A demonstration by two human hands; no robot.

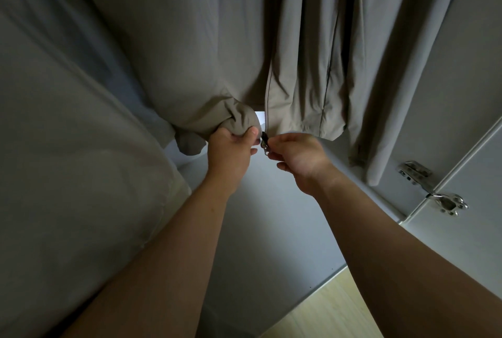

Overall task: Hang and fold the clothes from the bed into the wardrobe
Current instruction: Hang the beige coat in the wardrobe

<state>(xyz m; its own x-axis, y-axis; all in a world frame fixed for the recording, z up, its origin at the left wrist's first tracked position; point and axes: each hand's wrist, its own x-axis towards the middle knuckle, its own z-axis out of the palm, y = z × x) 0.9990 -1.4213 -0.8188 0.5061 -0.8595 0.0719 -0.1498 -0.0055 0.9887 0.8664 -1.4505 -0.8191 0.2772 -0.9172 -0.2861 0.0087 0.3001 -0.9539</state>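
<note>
1. Hanging inside the wardrobe [467, 79], the taupe jacket [190, 52] has its open front hem directly above both hands.
2. The left hand [231, 151] has its fingers clamped round the bunched hem [240, 120].
3. The right hand [298, 159] has its fingers pinched together on the zipper pull [264, 143], at the opposite front edge.

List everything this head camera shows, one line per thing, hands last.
jacket: one, khaki-grey, hanging top centre
zip slider: one, dark metal, at the jacket's hem
pale cloth: one, off-white, hanging at the left
wardrobe panel: one, grey, below the jacket
wardrobe door: one, grey, at the right
hinge: one, silver, at the door joint on the right
floor: one, light wood, bottom right
left hand: one, grips the jacket's bunched hem
right hand: one, pinches the zip slider
</note>
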